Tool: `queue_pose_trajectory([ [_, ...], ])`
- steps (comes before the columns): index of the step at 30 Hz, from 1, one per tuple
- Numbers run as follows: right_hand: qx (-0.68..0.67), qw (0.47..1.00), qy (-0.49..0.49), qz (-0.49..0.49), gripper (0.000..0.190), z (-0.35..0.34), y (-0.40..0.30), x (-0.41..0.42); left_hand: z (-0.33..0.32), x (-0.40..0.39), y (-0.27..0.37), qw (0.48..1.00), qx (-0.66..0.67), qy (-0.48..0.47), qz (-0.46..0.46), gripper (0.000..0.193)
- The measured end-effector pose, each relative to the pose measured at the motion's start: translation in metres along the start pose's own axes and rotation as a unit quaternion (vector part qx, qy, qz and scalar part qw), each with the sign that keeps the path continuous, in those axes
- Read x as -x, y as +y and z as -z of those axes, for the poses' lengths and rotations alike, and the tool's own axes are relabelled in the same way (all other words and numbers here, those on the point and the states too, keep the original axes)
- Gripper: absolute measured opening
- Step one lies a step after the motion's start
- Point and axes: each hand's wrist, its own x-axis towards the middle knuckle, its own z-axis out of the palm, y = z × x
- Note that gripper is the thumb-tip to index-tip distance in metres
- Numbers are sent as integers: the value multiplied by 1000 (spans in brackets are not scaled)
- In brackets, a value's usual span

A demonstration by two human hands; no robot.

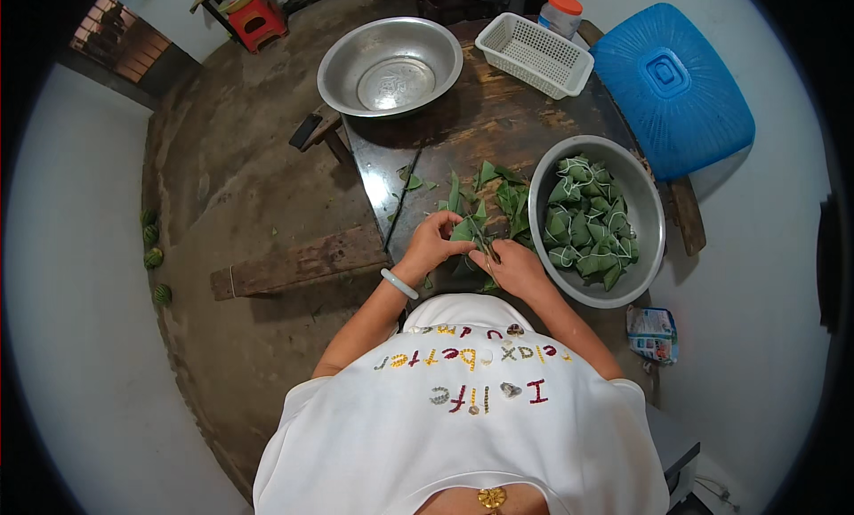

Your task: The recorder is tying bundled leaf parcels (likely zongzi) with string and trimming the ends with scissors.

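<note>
My left hand [436,240], with a pale bangle at the wrist, pinches a folded green leaf piece [462,231] above the table's near edge. Close on its right, my right hand [510,265] is closed around what looks like a pair of scissors [490,256], whose blades point towards the leaf; whether the blades are apart cannot be told. Cut leaf scraps [512,201] lie just beyond both hands. To the right of my right hand stands a metal basin [650,275] holding many leaf-wrapped, string-tied zongzi [587,228].
On the dark wooden table [480,131] stand an empty metal basin [400,81], a white plastic basket [534,55] and a jar with an orange lid [562,15]. A blue plastic cover [674,101] is at the right. A wooden bench [300,261] stands at the left.
</note>
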Motion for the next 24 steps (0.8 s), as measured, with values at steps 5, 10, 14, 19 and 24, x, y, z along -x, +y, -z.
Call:
queue_pose_trajectory([
  [5,-59,998,17,-12,55,-8,5,4,1,1,1,1000,-2,4,4,52],
  [10,-98,994,42,-5,50,-11,15,5,3,3,14,995,-96,-16,2,46],
  [14,-242,966,24,-82,49,-10,14,3,6,6,17,998,41,-28,37,41],
  [19,-60,996,57,-15,48,-7,12,5,17,7,22,956,261,-80,108,38],
  [24,-18,999,31,-10,47,-2,6,6,22,5,22,924,338,-99,150,36],
])
